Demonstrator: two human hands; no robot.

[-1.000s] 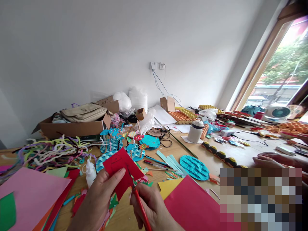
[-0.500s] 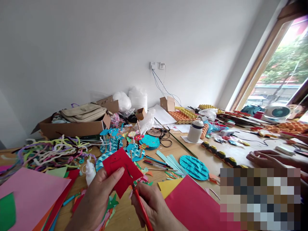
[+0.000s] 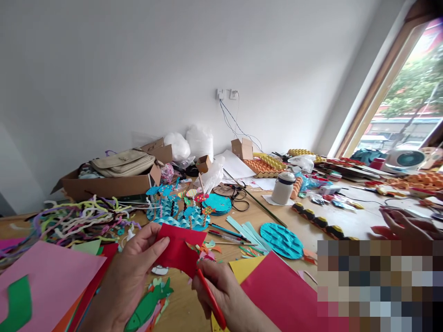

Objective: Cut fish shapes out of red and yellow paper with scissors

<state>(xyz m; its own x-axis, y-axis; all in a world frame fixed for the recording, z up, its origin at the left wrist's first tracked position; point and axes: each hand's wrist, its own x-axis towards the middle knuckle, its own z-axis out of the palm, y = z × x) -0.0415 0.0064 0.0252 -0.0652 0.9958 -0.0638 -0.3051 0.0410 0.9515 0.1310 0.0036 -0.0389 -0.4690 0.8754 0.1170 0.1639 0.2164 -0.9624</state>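
A small piece of red paper [image 3: 178,249] is pinched at its left side between the thumb and fingers of my left hand [image 3: 129,272]. Red-handled scissors [image 3: 210,295] are gripped in my right hand [image 3: 221,286], at the paper's lower right edge; their blades are mostly hidden. Below the paper, a green paper fish [image 3: 147,306] lies on a pile of coloured scraps. A large red sheet [image 3: 280,295] rests over a yellow one, right of my right hand.
Pink paper [image 3: 51,276] and pipe cleaners [image 3: 86,221] lie at left, a cardboard box [image 3: 104,186] behind. Centre right are a blue disc [image 3: 281,240] and a lidded jar [image 3: 283,189]. Another person's hand [image 3: 404,226] is at right.
The red paper has been turned in my left hand, and its drawn marks no longer show clearly. The green fish is more exposed. The other person's hand has lifted and moved right.
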